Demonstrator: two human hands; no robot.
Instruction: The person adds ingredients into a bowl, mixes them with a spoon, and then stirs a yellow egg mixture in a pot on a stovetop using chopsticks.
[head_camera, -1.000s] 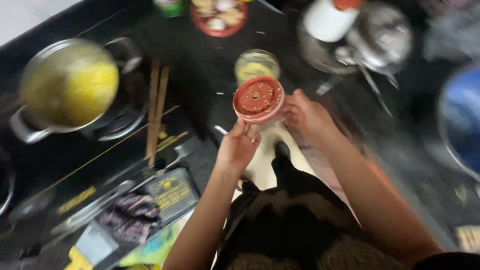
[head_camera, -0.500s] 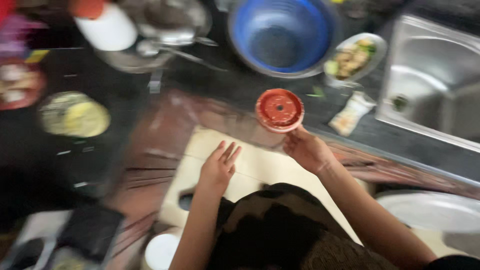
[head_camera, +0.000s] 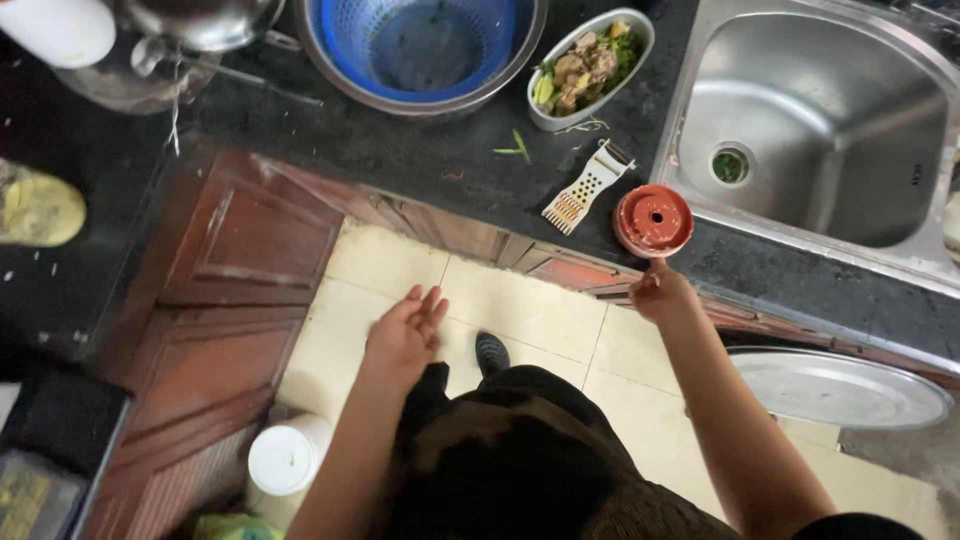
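Red lid (head_camera: 654, 220), just above the right hand (head_camera: 662, 293): matt plastic, ridged top, dusty look. Slotted grater (head_camera: 587, 187) left of it: pale plastic, dull. Counter (head_camera: 420, 155) beyond both hands: black stone, speckled, slightly rough sheen. Sink (head_camera: 820, 130) up and right of the right hand: brushed steel, soft glare. Blue colander (head_camera: 425, 45), far above the left hand (head_camera: 405, 335): glossy plastic mesh, seated in a polished metal bowl (head_camera: 330, 60). Oval dish (head_camera: 590, 62): smooth, pale, likely metal. Cabinet door (head_camera: 250, 240) left of the left hand: reddish wood, varnished, worn. Floor tiles (head_camera: 520, 310) between the hands: cream, smooth, low gloss. Round tray (head_camera: 840, 390) right of the right forearm: steel, satin.
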